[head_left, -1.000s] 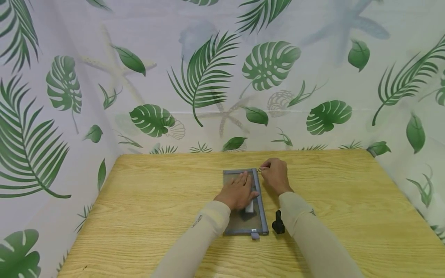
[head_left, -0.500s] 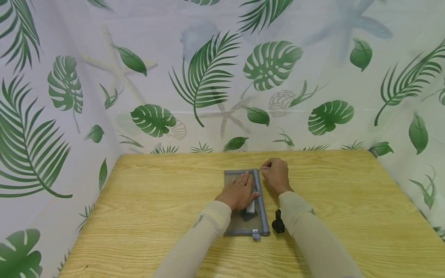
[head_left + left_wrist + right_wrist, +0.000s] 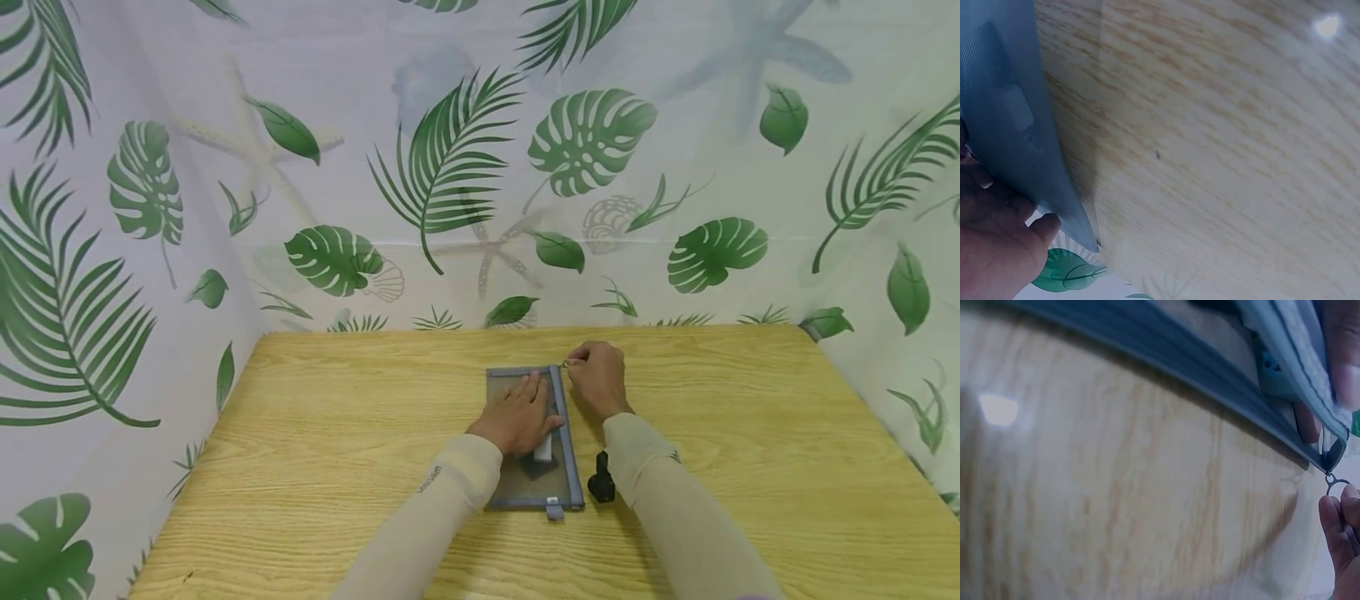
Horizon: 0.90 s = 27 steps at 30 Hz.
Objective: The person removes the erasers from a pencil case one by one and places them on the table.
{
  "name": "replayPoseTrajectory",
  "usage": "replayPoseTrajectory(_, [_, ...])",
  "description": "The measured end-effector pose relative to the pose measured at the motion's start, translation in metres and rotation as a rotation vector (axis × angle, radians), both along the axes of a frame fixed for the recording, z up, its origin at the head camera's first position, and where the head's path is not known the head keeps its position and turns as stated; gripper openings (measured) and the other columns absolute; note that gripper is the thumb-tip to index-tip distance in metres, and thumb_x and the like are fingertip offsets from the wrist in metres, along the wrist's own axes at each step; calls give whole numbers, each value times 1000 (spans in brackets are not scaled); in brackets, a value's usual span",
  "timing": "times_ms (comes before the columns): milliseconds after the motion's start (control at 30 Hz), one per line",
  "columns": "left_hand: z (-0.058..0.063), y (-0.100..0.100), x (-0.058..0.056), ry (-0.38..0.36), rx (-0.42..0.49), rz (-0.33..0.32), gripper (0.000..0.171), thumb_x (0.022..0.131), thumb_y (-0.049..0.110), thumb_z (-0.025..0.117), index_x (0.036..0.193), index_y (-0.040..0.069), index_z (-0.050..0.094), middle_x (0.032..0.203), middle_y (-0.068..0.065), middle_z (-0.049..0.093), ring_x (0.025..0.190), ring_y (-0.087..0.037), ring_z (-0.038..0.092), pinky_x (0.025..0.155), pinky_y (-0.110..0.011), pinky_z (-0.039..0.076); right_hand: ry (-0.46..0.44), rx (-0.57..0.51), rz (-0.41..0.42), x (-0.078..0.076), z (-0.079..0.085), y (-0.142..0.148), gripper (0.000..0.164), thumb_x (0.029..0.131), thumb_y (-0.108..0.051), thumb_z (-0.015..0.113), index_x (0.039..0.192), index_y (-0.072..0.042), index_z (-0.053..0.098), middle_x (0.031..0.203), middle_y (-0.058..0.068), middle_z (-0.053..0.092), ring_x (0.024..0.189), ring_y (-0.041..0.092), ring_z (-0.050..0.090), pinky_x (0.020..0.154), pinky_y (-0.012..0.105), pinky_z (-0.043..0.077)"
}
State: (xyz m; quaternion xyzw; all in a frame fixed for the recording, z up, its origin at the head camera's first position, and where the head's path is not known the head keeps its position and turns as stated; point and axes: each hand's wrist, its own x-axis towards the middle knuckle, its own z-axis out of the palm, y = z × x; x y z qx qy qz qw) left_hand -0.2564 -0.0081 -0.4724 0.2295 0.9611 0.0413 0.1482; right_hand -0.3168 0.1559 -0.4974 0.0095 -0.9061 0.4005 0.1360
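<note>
A grey zip pouch (image 3: pixel 516 486) with see-through sides lies on the table in the head view. My left hand (image 3: pixel 517 417) rests flat on it, fingers stretched toward the far edge. A white block (image 3: pixel 543 448) and a dark shape show through the mesh. At the pouch's far right corner my right hand (image 3: pixel 598 379) pinches the zipper pull; its metal ring (image 3: pixel 1329 487) is plain in the right wrist view. There the zipped side gapes, and a teal item (image 3: pixel 1279 381) with a small printed face sits inside. The left wrist view shows the pouch (image 3: pixel 1054 169) beside my left hand.
The wooden table (image 3: pixel 360 400) reaches back to a leaf-printed cloth (image 3: pixel 480 167). A small black object (image 3: pixel 601 483) is beside my right sleeve. A fabric tab (image 3: pixel 555 513) sticks out from the pouch's near edge.
The head view has shifted very slightly. My left hand stays on the pouch and my right hand keeps pinching the zipper pull at the far corner.
</note>
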Motion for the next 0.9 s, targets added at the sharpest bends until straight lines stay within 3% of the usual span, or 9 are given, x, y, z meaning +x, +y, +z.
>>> replayPoseTrajectory(467, [1, 1, 1, 4, -7, -9, 70, 109, 51, 26, 163, 8, 16, 169, -8, 13, 154, -20, 14, 123, -39, 17, -3, 14, -25, -4, -3, 0, 10, 88, 1, 67, 83, 1, 76, 82, 16, 73, 77, 32, 68, 72, 46, 55])
replayPoseTrajectory(900, [2, 2, 3, -10, 0, -4, 69, 109, 51, 28, 164, 10, 16, 169, -7, 13, 155, -20, 13, 124, -40, 17, -58, -8, 40, -2, 3, 9, 11, 91, -2, 68, 88, 3, 78, 84, 17, 74, 79, 33, 68, 75, 48, 56])
